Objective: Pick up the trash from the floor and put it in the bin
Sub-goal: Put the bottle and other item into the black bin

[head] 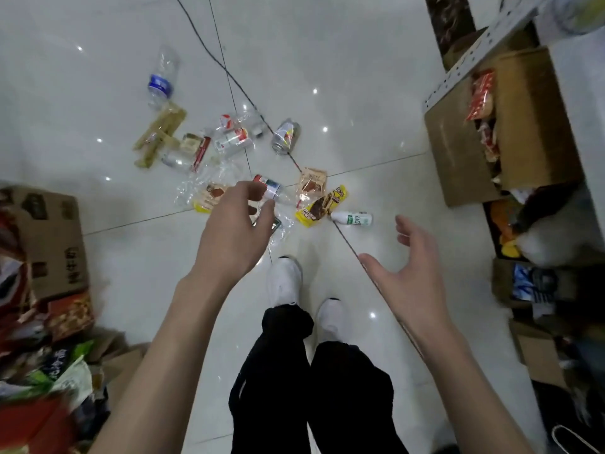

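Black trousers [311,388] and two white shoes [284,283] fill the 6 o'clock edge, with both bare forearms reaching out on either side of them over the pale tiled floor [343,60]. At 9 o'clock a cardboard box [49,237] and a heap of packets [49,371] below it close off the left side; at 2 o'clock an open carton [458,152] of snack packs sits under a metal shelf [474,54], and more boxes line the right edge down to 4 o'clock. Bare floor lies open at 11 and 1 o'clock and in the lane between the shoes and the litter. A black cable [229,73] runs from 12 o'clock down through the middle. The trash is scattered from 11 o'clock to the centre: a clear water bottle [162,80], tan wrappers [160,136], a can [285,136], a yellow wrapper [322,204] and a white bottle [352,218]. The left grip [235,224] hangs over the centre, released, fingers loosely bent, holding nothing; a small red-capped bottle [270,188] appears to lie on the floor just past its fingertips. The right grip [412,267] at 4 o'clock is released too, palm turned inward, fingers spread, well apart from the white bottle.
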The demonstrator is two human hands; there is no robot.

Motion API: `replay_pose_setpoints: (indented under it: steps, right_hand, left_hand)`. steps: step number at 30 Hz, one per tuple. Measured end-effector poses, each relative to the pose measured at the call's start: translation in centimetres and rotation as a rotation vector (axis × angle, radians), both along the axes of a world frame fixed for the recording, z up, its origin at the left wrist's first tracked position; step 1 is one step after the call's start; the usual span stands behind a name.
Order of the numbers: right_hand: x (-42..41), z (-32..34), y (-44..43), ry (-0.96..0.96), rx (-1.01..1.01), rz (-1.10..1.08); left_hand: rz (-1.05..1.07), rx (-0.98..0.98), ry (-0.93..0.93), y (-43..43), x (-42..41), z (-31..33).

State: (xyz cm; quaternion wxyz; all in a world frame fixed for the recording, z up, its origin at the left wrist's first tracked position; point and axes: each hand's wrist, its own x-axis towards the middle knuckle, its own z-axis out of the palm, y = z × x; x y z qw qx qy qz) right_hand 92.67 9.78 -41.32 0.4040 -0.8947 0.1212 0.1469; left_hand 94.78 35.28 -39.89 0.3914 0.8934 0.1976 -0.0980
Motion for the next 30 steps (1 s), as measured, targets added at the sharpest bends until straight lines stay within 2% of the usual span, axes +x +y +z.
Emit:
replay_pose_setpoints:
  steps: [10,15,22,25,30]
  right_hand:
    - [7.4,-30.1,0.8,-0.044,-0.038,0.094]
    - [8.8,-41.9,-0.2,-0.065,-0.116,0.148]
    - [8.7,-48.0,-1.3,-0.089,-0.32,0.235]
    - [8.0,-49.2,-2.2,-0.108,-0.439,0.314]
    - [7.2,-50.1,-3.0,-0.094,-0.437,0.273]
  left_hand:
    - [-0.247,0.175,-0.009,2.6,8.7,-29.6]
    - [-0.387,0.252,0.002,3.2,9.8,-40.7]
    - [-0.675,0.607,0.025,3.9,10.2,-47.2]
    - [-0.708,0.703,0.062,3.8,10.1,-48.6]
    - [-0.695,0.818,0.015,3.6,10.1,-49.3]
